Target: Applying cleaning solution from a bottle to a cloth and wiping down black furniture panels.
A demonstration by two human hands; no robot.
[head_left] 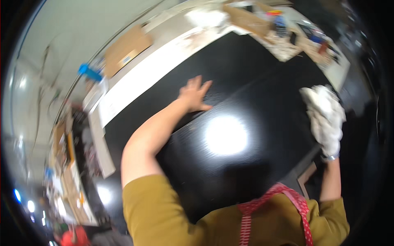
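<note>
Cardboard sheet (pixel 126 50) lies beyond the table's (pixel 254 123) far-left edge. Left hand (pixel 194 95) splayed flat; right hand (pixel 328 123) clutches white cloth (pixel 322 108), lengthwise along right edge.

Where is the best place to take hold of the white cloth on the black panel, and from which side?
Grip the white cloth at its bunched middle, from above, probably as the right hand does now. It lies crumpled on the black panel, so the raised folds give the fingers something to close on.

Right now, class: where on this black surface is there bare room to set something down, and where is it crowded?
Free: the glossy black panel between the flat left hand and the right hand gripping a white cloth. Crowded: the far bench strewn with cardboard and clutter.
</note>
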